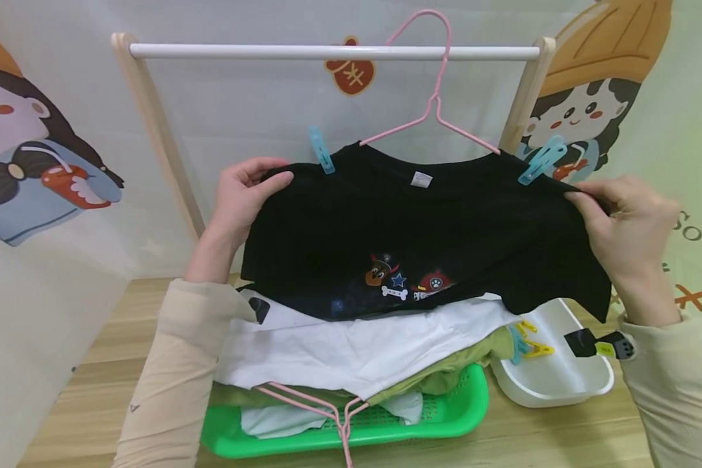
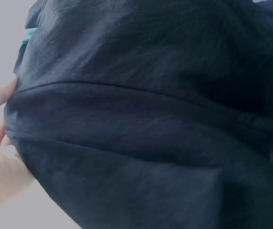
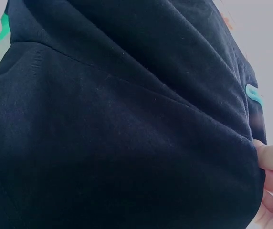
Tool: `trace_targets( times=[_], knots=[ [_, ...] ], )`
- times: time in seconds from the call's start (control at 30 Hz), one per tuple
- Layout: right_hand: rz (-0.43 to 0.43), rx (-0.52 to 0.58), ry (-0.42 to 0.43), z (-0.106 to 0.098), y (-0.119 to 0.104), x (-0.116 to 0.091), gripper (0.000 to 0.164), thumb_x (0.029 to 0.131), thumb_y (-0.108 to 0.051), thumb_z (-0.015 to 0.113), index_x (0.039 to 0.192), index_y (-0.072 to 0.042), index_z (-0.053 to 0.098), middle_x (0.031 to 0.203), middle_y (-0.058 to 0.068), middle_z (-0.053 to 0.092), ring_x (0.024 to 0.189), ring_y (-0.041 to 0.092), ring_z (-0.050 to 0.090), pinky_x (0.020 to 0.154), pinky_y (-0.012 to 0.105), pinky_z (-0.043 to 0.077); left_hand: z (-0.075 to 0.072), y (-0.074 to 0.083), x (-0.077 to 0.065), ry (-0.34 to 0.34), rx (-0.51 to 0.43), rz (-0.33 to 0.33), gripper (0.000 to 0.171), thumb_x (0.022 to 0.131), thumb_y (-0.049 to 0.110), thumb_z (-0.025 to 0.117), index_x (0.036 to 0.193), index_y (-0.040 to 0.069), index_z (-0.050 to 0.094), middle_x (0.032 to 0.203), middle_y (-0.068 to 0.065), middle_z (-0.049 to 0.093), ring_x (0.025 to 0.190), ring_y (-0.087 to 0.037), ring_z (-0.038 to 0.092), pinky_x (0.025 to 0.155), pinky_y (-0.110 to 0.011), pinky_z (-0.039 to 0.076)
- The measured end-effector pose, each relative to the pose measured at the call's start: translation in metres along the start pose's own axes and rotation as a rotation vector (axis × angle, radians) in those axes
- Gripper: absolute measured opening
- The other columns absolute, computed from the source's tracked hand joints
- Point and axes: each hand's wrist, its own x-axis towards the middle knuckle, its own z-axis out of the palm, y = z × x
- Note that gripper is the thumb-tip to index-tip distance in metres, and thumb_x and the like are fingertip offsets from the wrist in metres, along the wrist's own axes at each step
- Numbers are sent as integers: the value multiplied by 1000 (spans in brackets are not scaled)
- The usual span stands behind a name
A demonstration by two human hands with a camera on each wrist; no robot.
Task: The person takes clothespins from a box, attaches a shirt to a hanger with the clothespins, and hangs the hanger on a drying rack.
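The bare left hand [image 1: 236, 198] pinches a black fabric T-shirt [image 1: 433, 227] by one shoulder, beside a pale-blue plastic clip [image 1: 322, 151]; the shirt spreads between both hands on a pink wire hanger [image 1: 436, 94], hooked nearer the right end of a white rod [image 1: 240, 51]; past a second clip [image 1: 544, 159], the bare right hand [image 1: 634, 224] pinches the other shoulder.

Left hand [image 1: 237, 197] and right hand [image 1: 634, 221] pinch, well apart.

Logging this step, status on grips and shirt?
Left grip, right grip pinching black shirt near the sleeves. Shirt on pink hanger, blue clothespin at each shoulder. Hook crosses white rail; seating unclear. Nothing visibly in the way.
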Motion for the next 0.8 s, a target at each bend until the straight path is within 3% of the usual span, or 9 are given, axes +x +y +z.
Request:
trace_targets(
  times=[0.07, 0.2, 0.47, 0.67, 0.8],
  knots=[
    [-2, -5, -8, -2, 0, -1, 14, 80, -1, 72, 82, 12, 69, 76, 28, 64, 70, -23, 36, 63, 6, 28, 1, -3, 1, 12, -80, -48, 10, 83, 5, 71, 90, 12, 74, 87, 3, 66, 82, -12, 57, 72, -20, 46],
    [8, -10, -3, -7, -2, -2, 12, 79, 0, 73, 83, 11, 70, 76, 28, 65, 69, -24, 35, 62, 6, 28, 6, -3, 3, 39, -148, -91, 7, 84, 8, 70, 89, 13, 73, 88, 1, 64, 86, -13, 55, 73, -20, 47],
    [-67, -24, -36, -16, -4, -10, 11, 76, 4, 74, 82, 12, 69, 72, 27, 63, 70, -22, 33, 61, 7, 28, 9, -7, 2, 42, -158, -121, 11, 85, 9, 69, 82, 18, 73, 89, 2, 63, 93, -15, 51, 79, -21, 43],
    [-94, 31, -42, -12, -1, -18, 12, 72, 6, 76, 82, 9, 71, 72, 23, 65, 71, -21, 38, 64, 7, 31, 9, -21, 4, 73, -150, -226, 5, 85, 13, 70, 85, 17, 72, 91, 3, 62, 91, -12, 51, 78, -21, 43],
    [-66, 107, -47, -9, 5, -22, 14, 70, 9, 77, 83, 7, 72, 75, -11, 65, 70, -18, 45, 64, 7, 35, 10, -31, 5, 92, -158, -265, 4, 86, 14, 69, 87, 17, 72, 96, 3, 60, 98, -13, 49, 85, -24, 41]
  ],
)
